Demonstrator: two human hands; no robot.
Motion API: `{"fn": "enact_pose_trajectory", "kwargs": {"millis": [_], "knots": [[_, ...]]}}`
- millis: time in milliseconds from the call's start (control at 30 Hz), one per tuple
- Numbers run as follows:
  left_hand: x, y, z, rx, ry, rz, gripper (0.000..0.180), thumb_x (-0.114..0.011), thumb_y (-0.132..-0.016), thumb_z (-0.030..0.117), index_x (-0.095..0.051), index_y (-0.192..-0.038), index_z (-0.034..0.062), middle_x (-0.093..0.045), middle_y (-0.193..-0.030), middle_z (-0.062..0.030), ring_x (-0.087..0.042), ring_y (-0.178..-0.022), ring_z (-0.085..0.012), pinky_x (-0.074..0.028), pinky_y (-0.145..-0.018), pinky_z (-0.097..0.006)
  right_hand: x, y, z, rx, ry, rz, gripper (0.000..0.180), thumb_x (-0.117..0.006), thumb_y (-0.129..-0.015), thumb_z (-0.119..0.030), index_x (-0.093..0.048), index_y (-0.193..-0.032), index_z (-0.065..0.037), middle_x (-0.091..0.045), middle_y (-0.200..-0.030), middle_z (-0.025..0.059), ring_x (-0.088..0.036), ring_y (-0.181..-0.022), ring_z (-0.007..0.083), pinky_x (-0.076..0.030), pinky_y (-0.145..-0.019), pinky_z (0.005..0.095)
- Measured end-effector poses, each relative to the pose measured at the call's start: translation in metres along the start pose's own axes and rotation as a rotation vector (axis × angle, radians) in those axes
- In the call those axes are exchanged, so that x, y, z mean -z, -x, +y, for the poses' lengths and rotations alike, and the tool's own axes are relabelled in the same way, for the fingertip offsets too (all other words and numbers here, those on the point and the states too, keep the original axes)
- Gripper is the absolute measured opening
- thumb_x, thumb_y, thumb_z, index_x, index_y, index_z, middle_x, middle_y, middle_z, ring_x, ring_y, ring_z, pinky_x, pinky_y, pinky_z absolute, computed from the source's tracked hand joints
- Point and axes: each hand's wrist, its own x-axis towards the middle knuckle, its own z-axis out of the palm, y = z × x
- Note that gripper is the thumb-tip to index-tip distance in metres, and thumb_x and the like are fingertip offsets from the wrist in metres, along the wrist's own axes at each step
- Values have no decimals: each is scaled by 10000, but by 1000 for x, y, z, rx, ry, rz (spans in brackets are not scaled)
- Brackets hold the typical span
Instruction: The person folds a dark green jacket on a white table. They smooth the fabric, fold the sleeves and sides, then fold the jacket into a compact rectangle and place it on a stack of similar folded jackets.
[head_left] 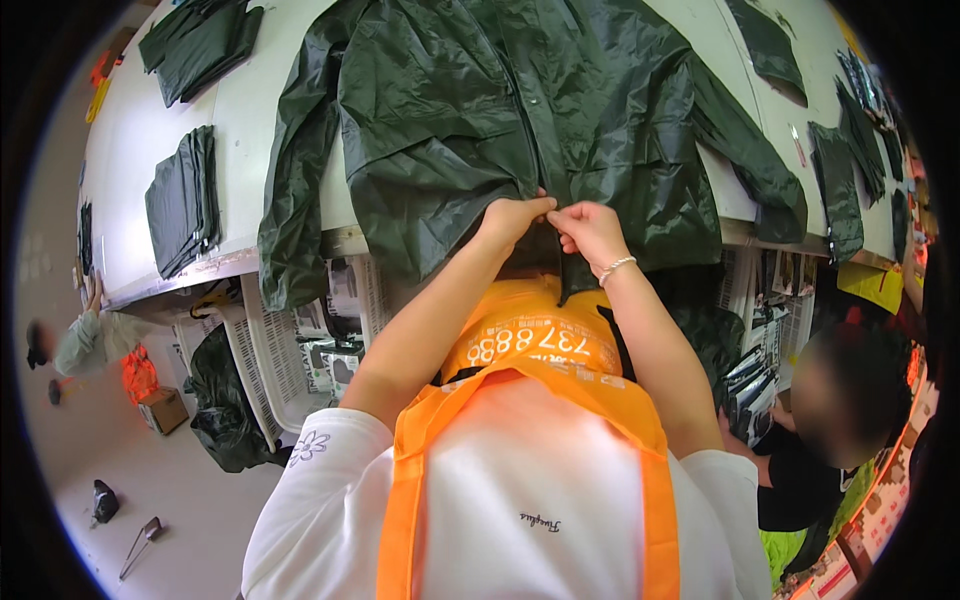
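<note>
Both hands pinched together on the front closure of a dark green raincoat (470, 110), at its lower hem: left hand (512, 218) with fingertips closed on the fabric edge, right hand (590, 232) (a pale bracelet on its wrist) also closed on it, the two touching each other. Raincoat spread flat on a white table (250, 90), hem and one sleeve hanging over the near table edge. Folded dark green pieces (183, 200) lying apart to the left on the same table, with bare white surface between them and the coat; more dark pieces (835, 185) to the right. Under the table edge, white plastic baskets (265, 365) with packed goods inside. On the floor at left, a small brown cardboard box (163, 408) beside an orange bag (138, 372), with open floor around.
</note>
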Motion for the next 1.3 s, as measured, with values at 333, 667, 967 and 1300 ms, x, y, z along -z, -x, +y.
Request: {"fn": "enact_pose_trajectory", "kwargs": {"millis": [333, 667, 967, 1300], "knots": [[-5, 5, 1, -105, 36, 107, 186, -771, -731, 154, -675, -783, 3, -640, -778, -23, -551, -683, -112, -425, -641, -253, 16, 5, 19, -443, -296, -131, 103, -647, -832, -86, -608, -813, 7, -631, -748, 90, -625, -618, 158, -540, -577, 256], [29, 24, -6, -10, 533, 32, 281, -683, -833, 180, -613, -951, -66, -654, -915, -99, -630, -800, -204, -506, -754, -307, 6, 14, 15, -323, -456, -82, 109, -593, -833, -40, -577, -889, 52, -657, -910, 192, -671, -843, 270, -560, -736, 314], [22, 57, -4, 39, 535, 42, 229, -733, -773, 97, -605, -853, -75, -642, -856, -130, -636, -709, -201, -517, -605, -312, -13, 19, -15, -216, -414, -171, 83, -614, -845, -101, -578, -822, -30, -671, -860, 118, -670, -791, 192, -528, -709, 269], [18, 66, 1, -11, 243, 148, 300, -772, -742, 216, -614, -820, -27, -618, -786, -76, -600, -625, -171, -499, -505, -288, -20, 26, -13, -207, -423, -69, 86, -650, -833, -118, -594, -820, -54, -675, -824, 76, -653, -754, 145, -493, -652, 233]]}}
